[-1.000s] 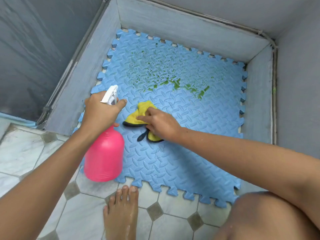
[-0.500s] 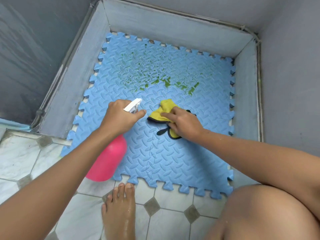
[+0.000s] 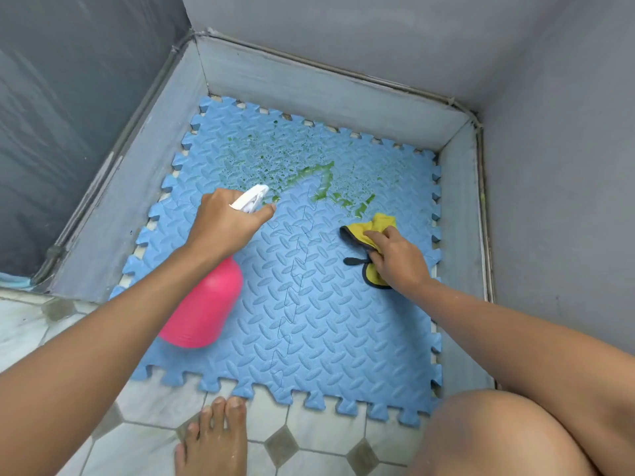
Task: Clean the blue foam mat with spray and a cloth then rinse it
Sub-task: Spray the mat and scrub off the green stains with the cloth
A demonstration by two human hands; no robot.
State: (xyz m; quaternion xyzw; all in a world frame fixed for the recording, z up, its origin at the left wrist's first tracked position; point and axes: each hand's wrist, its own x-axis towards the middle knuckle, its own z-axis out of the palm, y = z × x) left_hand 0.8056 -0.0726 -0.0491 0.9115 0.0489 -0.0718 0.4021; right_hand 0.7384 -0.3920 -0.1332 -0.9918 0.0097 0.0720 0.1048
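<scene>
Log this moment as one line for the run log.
left hand: holds pink spray bottle, nozzle toward green stains | right hand: presses yellow cloth on blue mat | stains unwiped

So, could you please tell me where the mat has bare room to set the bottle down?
Free: the near half of the blue mat, between pink bottle and right hand. Crowded: far half, covered in green residue.

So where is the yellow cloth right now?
Pressed on the blue mat under the right hand, right of centre, just below the green smears.
</scene>
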